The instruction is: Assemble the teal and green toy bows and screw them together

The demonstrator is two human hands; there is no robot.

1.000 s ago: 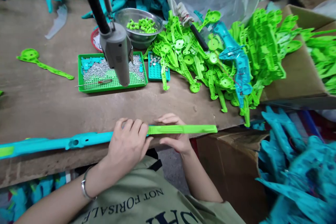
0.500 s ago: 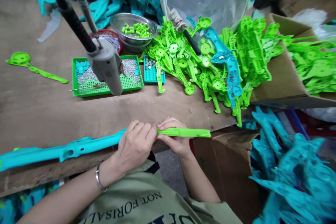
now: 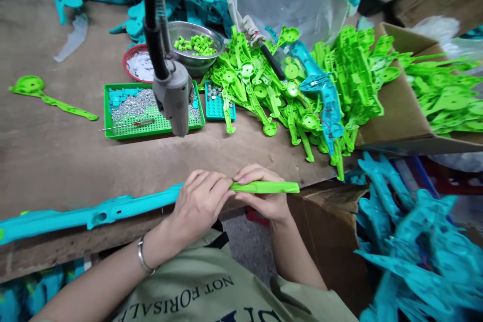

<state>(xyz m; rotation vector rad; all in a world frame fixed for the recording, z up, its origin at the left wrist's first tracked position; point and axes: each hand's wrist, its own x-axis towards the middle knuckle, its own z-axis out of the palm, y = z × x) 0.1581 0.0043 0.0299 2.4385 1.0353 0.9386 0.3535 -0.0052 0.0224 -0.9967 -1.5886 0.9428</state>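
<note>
A long teal plastic piece point(image 3: 113, 207) lies along the near edge of the workbench, with a flat green strip point(image 3: 269, 187) sticking out of its right end. My left hand point(image 3: 199, 204) is wrapped round the teal piece where the two parts meet. My right hand point(image 3: 264, 196) pinches the green strip just beside it, thumb below and fingers on top. Both hands touch at the joint, which they hide.
A hanging grey electric screwdriver point(image 3: 174, 95) dangles over a green tray of screws point(image 3: 124, 128). A small teal tray point(image 3: 217, 105), a metal bowl of green bits point(image 3: 194, 50), a heap of green parts point(image 3: 302, 85), a cardboard box point(image 3: 407, 110) and teal parts point(image 3: 415, 241) lie to the right.
The green strip has slid leftward into the teal piece, so less of it sticks out. My hands have closed up together at the joint. The hanging screwdriver swings.
</note>
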